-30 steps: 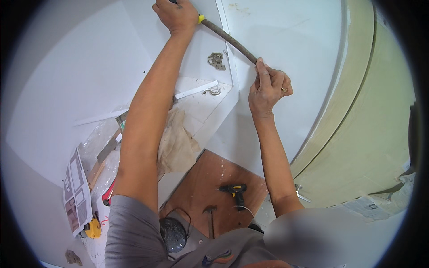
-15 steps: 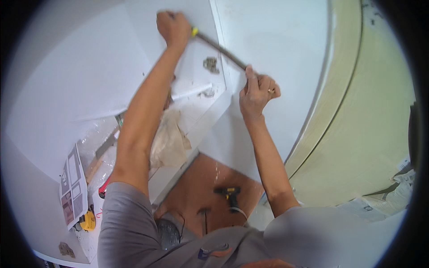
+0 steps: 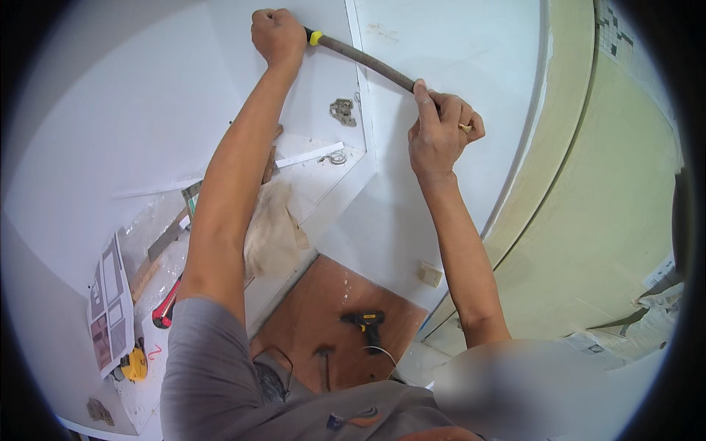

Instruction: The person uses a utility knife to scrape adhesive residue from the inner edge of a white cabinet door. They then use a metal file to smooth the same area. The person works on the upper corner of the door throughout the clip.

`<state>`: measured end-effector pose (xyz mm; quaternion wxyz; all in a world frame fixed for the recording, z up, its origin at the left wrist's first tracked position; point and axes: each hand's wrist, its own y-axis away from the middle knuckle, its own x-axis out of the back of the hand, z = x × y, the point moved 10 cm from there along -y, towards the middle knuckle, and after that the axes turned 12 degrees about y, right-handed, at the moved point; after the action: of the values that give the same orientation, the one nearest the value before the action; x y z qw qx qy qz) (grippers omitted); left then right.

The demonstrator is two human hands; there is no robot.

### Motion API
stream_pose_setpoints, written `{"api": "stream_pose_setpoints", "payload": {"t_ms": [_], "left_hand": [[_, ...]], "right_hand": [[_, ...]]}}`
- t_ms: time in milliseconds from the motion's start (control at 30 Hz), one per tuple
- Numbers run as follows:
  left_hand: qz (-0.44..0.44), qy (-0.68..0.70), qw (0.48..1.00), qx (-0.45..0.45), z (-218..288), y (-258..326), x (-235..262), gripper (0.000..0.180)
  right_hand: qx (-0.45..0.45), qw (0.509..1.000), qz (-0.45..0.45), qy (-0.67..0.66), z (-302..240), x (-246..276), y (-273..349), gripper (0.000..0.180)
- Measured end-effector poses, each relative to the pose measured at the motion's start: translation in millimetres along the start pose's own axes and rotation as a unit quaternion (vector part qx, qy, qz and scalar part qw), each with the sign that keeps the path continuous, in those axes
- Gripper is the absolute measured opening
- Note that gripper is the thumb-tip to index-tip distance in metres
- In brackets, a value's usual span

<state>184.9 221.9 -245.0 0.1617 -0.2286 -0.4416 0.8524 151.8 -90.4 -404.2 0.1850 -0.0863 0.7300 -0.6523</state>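
A long brown-grey file with a black and yellow handle spans the space between my hands. My left hand is closed around its handle at the upper left. On the right, my right hand pinches the far end between thumb and fingers, a ring showing on one finger. The file crosses the front edge of a white cabinet side panel; whether it touches that edge I cannot tell. Just below the file, a metal hinge sits on the panel.
The cabinet shelf holds a beige cloth, a white strip, a red utility knife, a yellow tape measure and a printed sheet. Below, a drill and a hammer rest on a brown surface. A pale green panel stands right.
My right hand has moved up and to the right with the file's end. The left has shifted slightly up and left, still around the handle. The view has shifted slightly too.
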Motion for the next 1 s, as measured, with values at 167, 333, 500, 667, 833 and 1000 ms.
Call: {"api": "stream_pose_setpoints", "payload": {"t_ms": [167,333,500,667,833,1000], "left_hand": [[-0.005,-0.025,0.999,-0.042,1.3,6.8,10.1,0.022],[-0.008,-0.012,0.999,-0.043,-37.0,7.4,16.1,0.022],[-0.011,0.102,0.992,-0.068,-0.3,-14.6,4.7,0.021],[-0.012,0.058,0.995,-0.079,12.0,-9.7,-9.7,0.022],[-0.024,0.017,0.998,-0.05,7.2,1.4,-4.8,0.024],[-0.033,0.034,0.996,-0.077,-8.6,2.7,2.1,0.023]], "right_hand": [[-0.003,1.0,-0.008,-0.005,-11.1,-8.0,27.5,0.044],[-0.037,0.999,-0.002,-0.037,-21.5,-12.3,41.8,0.043],[-0.066,0.991,-0.05,-0.102,-13.3,-16.2,37.5,0.045],[-0.053,0.997,-0.017,-0.048,-4.8,-7.1,33.8,0.049],[-0.046,0.997,-0.039,-0.042,-13.6,-12.3,54.0,0.047],[-0.08,0.996,-0.008,-0.045,-21.3,-14.3,65.9,0.043]]}}
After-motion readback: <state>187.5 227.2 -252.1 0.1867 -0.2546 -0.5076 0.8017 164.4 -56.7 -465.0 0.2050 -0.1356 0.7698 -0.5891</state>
